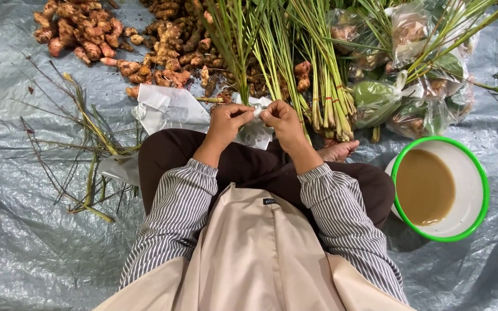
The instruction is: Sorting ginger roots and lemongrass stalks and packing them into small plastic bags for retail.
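1. Left hand (pixel 226 122) and right hand (pixel 282 120) meet mid-frame, just above the lap. Fingertips of both are pinched together on a small clear plastic bag (pixel 256 112) held between them.
2. The bag sits between the two hands, near the base of the lemongrass. More loose clear plastic (pixel 255 135) hangs below it over the knee. Cannot tell if anything is inside the held bag; it looks empty or nearly so.
3. Far centre: lemongrass bundles (pixel 324 86) tied with red bands, standing in a row, stalk ends toward the person. Those look already bundled.
4. Far right: filled plastic bags (pixel 416 86) knotted shut, holding greens and roots, lying in a heap. By my read that is finished packing.
5. Far left and far centre: ginger-like roots (pixel 87 34) loose in piles on the grey tarp (pixel 30 247). Still unbagged, so a lot of stock looks left.
6. Left of the hands: a flat stack of unused plastic sheets (pixel 168 106), touching the root pile's near edge.
7. Left, near: trimmed stalk scraps (pixel 87 155) scattered on the tarp.
8. Right, near: white basin with green rim (pixel 482 178), holding murky brown water, just beside the right knee.
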